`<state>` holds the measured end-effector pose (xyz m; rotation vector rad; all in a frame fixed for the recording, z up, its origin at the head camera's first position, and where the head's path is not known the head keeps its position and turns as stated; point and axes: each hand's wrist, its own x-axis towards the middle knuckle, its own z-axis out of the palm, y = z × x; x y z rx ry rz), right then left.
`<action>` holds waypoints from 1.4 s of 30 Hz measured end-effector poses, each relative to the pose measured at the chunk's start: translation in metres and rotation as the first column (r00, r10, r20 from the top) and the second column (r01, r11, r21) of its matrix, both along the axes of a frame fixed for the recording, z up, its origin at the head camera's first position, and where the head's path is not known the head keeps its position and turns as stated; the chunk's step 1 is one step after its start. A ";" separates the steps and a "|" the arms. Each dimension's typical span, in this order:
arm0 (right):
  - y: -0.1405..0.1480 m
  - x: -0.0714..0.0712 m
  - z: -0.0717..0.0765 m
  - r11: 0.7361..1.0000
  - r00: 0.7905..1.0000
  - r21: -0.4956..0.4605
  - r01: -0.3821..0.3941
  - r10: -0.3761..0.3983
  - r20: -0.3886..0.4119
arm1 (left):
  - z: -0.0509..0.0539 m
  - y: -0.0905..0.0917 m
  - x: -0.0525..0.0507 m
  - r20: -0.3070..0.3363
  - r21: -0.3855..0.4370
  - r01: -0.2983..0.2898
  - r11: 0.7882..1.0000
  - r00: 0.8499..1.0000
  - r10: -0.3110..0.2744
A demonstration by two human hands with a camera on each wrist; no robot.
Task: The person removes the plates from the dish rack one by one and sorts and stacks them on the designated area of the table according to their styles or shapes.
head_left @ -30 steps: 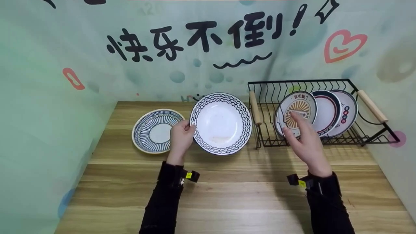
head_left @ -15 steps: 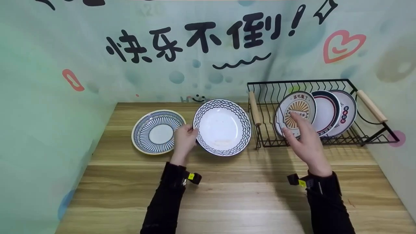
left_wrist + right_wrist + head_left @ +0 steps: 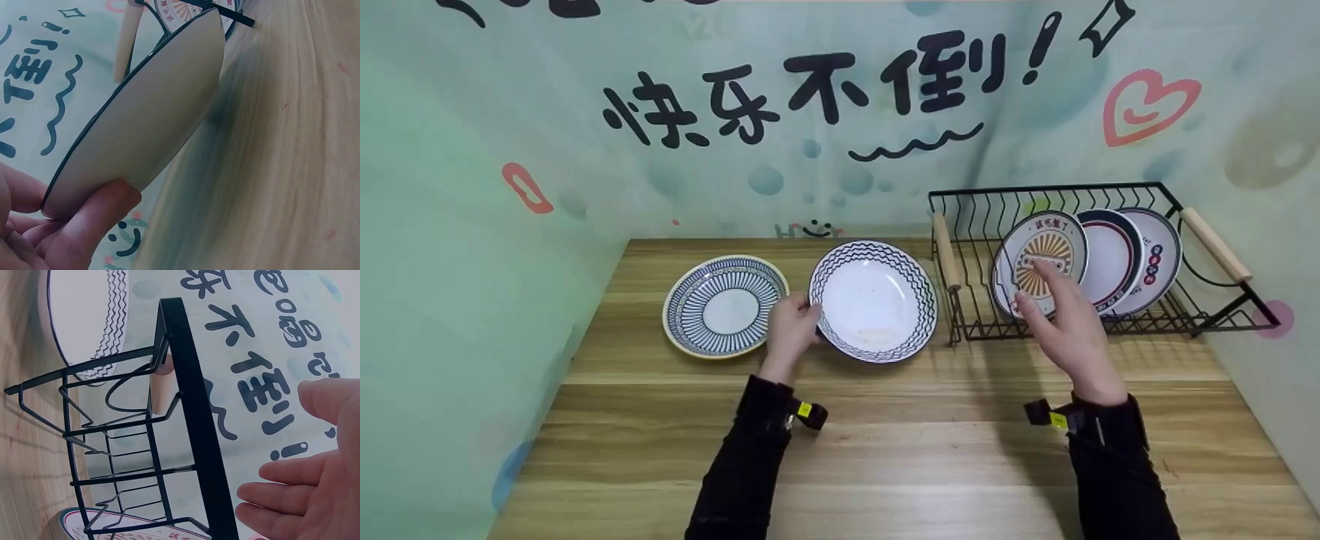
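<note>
My left hand (image 3: 793, 328) pinches the left edge of a white plate (image 3: 874, 300) with black wavy lines around its rim. In the left wrist view the pale underside of the plate (image 3: 146, 107) shows, tilted, with the thumb and fingers on opposite faces. A blue-striped plate (image 3: 727, 309) lies on the table just left of that hand. Over at the right, my right hand (image 3: 1071, 337) holds nothing, its fingers extended in front of the dish rack (image 3: 971, 330). The nearest plate there has an orange sunburst (image 3: 1046, 232).
Behind the sunburst plate, a dark-rimmed plate (image 3: 1110, 259) and a plate with red and blue dots (image 3: 1166, 281) stand in the rack. Wooden handles (image 3: 1215, 241) sit at both rack ends. A printed cloth (image 3: 697, 180) backs the wooden table (image 3: 885, 450).
The wavy-rimmed plate has come down slightly toward the table, and my left hand has moved a little right with it. My right hand has hardly moved.
</note>
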<state>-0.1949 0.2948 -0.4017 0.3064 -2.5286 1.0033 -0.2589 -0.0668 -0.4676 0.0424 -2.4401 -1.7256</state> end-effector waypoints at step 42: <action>0.007 0.000 0.000 1.000 1.000 -0.007 0.018 -0.018 -0.014 | -0.002 0.004 0.005 0.235 0.042 0.102 0.994 0.966 -0.109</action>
